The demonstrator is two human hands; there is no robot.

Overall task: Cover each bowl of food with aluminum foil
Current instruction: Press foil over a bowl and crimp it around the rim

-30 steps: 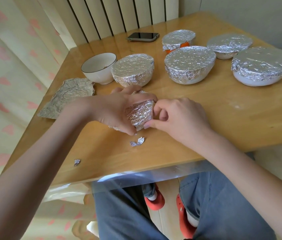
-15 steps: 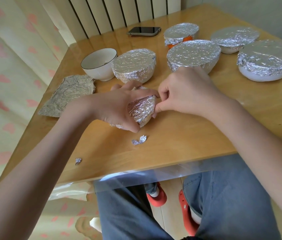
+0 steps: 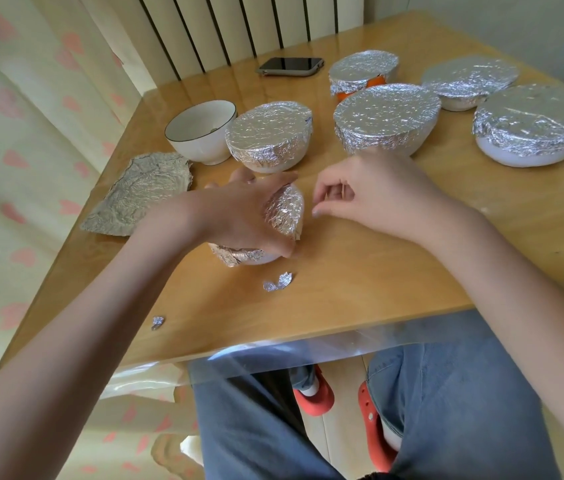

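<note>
While the left hand [image 3: 239, 216] cups the small foil-covered bowl [image 3: 284, 213] near the middle of the tabletop [image 3: 360, 278], fingers curled over its top, the foil is best pressed down tight all round the rim. The right hand [image 3: 374, 192] hovers just beside it, fingers loosely curled, holding nothing. One open bowl [image 3: 201, 131] waits toward the far left corner, a foil sheet [image 3: 138, 199] beside it.

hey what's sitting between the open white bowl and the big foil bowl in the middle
In the head view, one foil-covered bowl stands between the open bowl and the middle bowl, beside the open one.
</note>
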